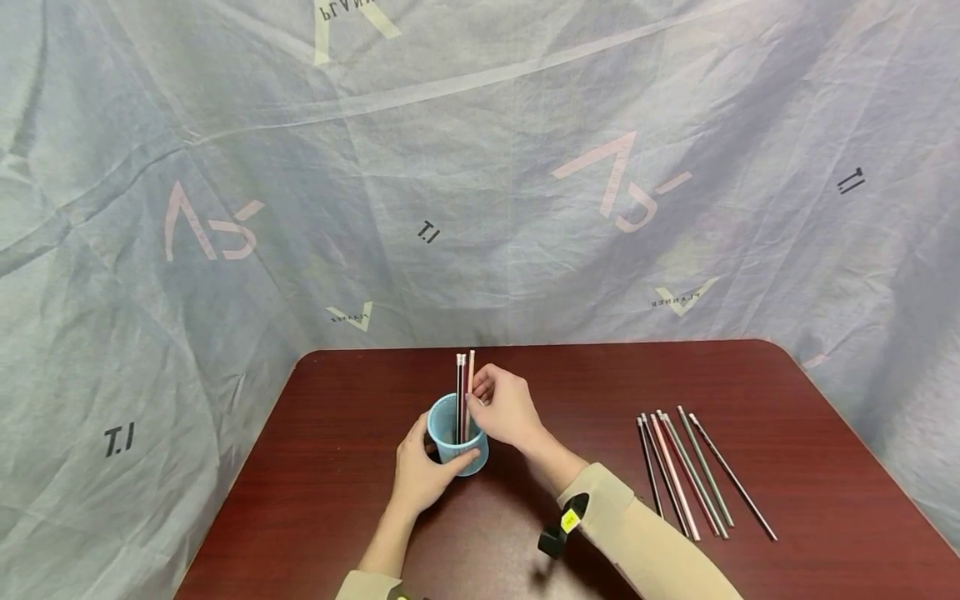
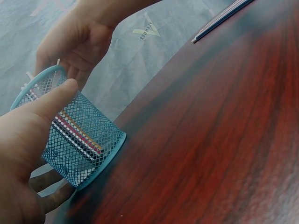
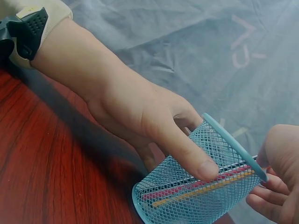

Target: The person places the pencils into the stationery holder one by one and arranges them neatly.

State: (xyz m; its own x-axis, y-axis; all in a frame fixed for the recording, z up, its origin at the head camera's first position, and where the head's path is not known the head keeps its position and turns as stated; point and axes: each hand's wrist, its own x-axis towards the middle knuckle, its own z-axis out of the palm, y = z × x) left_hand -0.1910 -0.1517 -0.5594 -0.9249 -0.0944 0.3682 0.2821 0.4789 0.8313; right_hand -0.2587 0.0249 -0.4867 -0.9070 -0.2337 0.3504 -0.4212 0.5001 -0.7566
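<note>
A light blue mesh pencil cup [image 1: 465, 462] stands on the table, and my left hand [image 1: 423, 468] grips it round the side, thumb across the front. Inside the cup lean several pencils, among them a dark striped pencil [image 1: 460, 383] and an orange-gold pencil [image 1: 471, 371]. At the rim, the right hand [image 1: 508, 407] pinches the orange-gold pencil between thumb and fingers. Through the mesh in the left wrist view, the lower ends of the pencils [image 2: 77, 135] reach down near the cup's base. The right wrist view shows the right hand [image 3: 280, 175] beside the cup's mouth, its fingertips partly hidden.
Several loose pencils [image 1: 688, 475] lie in a rough fan on the right side of the reddish-brown table [image 1: 315, 500]. Grey printed cloth [image 1: 495, 275] hangs behind the table and along its sides. Black wrist devices, one with a yellow tag [image 1: 570, 521], are strapped at the sleeves.
</note>
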